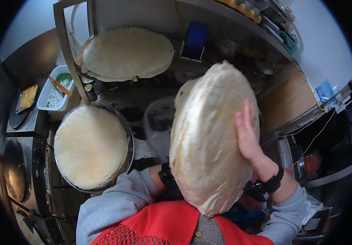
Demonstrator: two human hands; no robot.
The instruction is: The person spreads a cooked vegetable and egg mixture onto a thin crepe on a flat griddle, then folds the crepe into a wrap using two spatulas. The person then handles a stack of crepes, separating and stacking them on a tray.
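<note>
A thick stack of pale round flatbreads (208, 143) is held up on edge in front of my chest, its layers showing along the left side. Flat against the right face of the stack lies my right hand (249, 139), fingers pointing up, pressing it from that side. My left forearm reaches behind the stack from the lower left; the hand itself is hidden there. To the left, a second pile of round flatbreads (92, 147) rests on a round metal tray (131, 141). Another pile of flatbreads (129, 53) lies at the back.
A white tub (45, 96) of chopped greens with an orange-handled utensil (61, 86) stands at far left. Beside it are a yellow-filled tray (27, 99) and a round griddle (15, 169). A phone (195, 40) leans in a stand behind. Thin cables hang at right.
</note>
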